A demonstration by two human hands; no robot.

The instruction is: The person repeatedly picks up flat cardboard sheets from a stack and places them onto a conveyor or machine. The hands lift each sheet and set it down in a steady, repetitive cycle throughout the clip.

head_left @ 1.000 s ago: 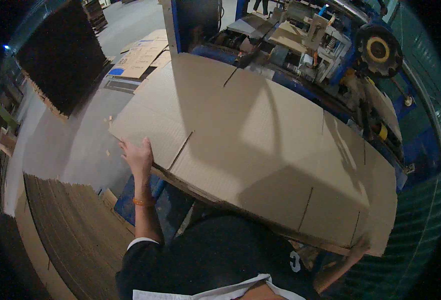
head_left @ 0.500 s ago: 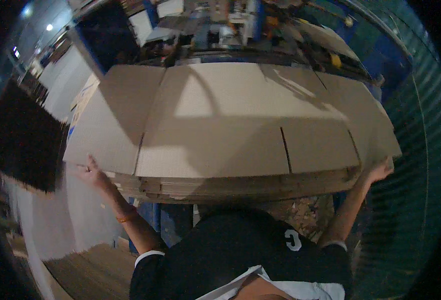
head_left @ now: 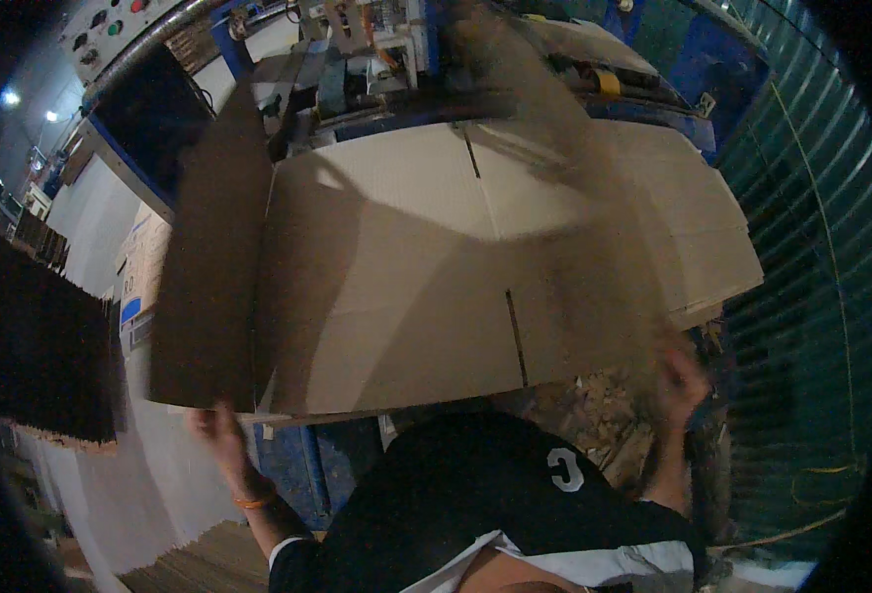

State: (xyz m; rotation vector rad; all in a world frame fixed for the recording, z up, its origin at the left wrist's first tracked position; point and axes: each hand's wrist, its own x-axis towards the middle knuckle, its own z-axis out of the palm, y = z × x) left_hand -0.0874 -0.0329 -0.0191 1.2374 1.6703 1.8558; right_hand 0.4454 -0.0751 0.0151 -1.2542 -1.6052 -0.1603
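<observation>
A large brown cardboard box blank (head_left: 396, 296) with creases and a dark slot lies in front of me. Its left panel (head_left: 208, 277) is tilted up and in shadow, while the right panel (head_left: 604, 198) is raised too and smeared by motion. My left hand (head_left: 220, 435) is closed on the near left corner, its fingertips partly hidden by the board. At the near end of the raised right panel, my right hand (head_left: 681, 383) grips the edge, somewhat blurred. More cardboard (head_left: 707, 227) lies flat beneath on the right.
Beyond the cardboard stands a blue machine (head_left: 653, 84), with a button panel (head_left: 110, 35) at the upper left. Stacked cardboard (head_left: 45, 346) is at the left. A green corrugated wall (head_left: 811, 257) runs along the right. Cardboard scraps (head_left: 609, 415) lie below, near me.
Both hands have moved closer to my body and inward. The blank's side panels, flat before, are now tilted up, and its near edge has come toward me. My view has shifted somewhat.
</observation>
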